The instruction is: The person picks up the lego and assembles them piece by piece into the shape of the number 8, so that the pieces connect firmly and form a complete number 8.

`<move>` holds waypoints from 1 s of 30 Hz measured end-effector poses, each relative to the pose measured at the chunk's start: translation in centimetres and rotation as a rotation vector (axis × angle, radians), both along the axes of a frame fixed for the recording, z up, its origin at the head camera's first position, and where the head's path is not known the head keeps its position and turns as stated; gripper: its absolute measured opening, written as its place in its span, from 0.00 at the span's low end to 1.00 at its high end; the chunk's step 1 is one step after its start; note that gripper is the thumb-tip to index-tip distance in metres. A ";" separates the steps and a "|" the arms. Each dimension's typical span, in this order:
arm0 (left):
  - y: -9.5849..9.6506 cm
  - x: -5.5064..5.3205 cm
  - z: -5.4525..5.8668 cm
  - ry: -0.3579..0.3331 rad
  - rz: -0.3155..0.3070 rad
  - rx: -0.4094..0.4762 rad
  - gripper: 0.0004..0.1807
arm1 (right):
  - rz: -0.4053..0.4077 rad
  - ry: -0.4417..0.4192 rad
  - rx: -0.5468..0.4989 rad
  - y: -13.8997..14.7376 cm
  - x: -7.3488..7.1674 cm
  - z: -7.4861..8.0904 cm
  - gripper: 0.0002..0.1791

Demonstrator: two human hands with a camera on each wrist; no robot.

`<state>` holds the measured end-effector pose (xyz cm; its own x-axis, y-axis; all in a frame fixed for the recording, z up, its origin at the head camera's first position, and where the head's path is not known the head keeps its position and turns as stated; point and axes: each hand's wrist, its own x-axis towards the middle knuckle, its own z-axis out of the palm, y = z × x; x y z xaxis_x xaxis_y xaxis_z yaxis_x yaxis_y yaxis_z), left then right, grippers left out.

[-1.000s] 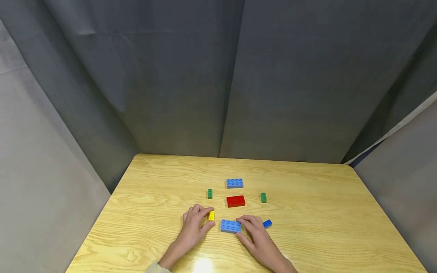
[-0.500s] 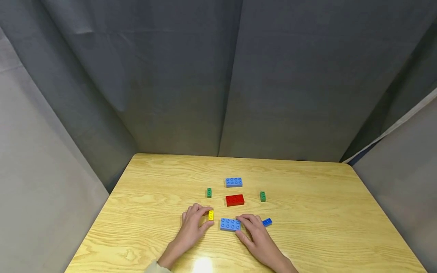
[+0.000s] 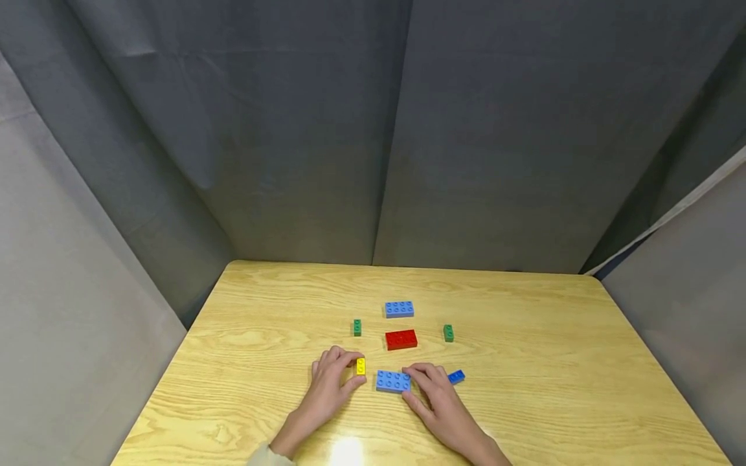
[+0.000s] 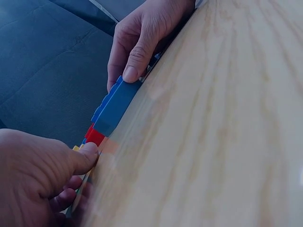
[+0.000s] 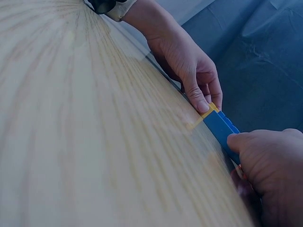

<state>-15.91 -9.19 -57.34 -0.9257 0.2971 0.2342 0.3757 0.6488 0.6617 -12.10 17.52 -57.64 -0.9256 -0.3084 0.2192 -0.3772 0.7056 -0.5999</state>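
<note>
My left hand (image 3: 326,385) pinches a small yellow toy brick (image 3: 361,366) by its two ends, thumb at the near end and index finger at the far end. Just to the right, my right hand (image 3: 437,404) holds the right end of a light blue eight-stud brick (image 3: 393,381) between thumb and fingers. Both bricks lie on the wooden table with studs up, a narrow gap between them. In the right wrist view the left thumb touches the yellow brick (image 5: 211,109), beside the long side of the blue brick (image 5: 221,131).
A red brick (image 3: 401,340) lies beyond the held ones, with another light blue brick (image 3: 399,309) behind it. Two small green bricks (image 3: 357,327) flank them left and right. A dark blue brick (image 3: 456,377) sits partly hidden behind my right hand. Grey curtains (image 3: 291,162) surround the table (image 3: 553,388).
Both hands keep the same hold on their bricks. Only a slight shift of the head view shows; the bricks stay in place relative to each other.
</note>
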 end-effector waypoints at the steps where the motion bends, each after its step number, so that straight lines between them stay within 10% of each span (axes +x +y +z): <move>1: 0.0 0.0 0.0 0.001 0.001 -0.001 0.24 | 0.002 0.002 0.003 0.0 0.0 0.0 0.24; 30: 0.0 0.1 0.3 -0.025 -0.012 -0.016 0.24 | 0.002 0.007 0.009 -0.1 -0.1 0.0 0.23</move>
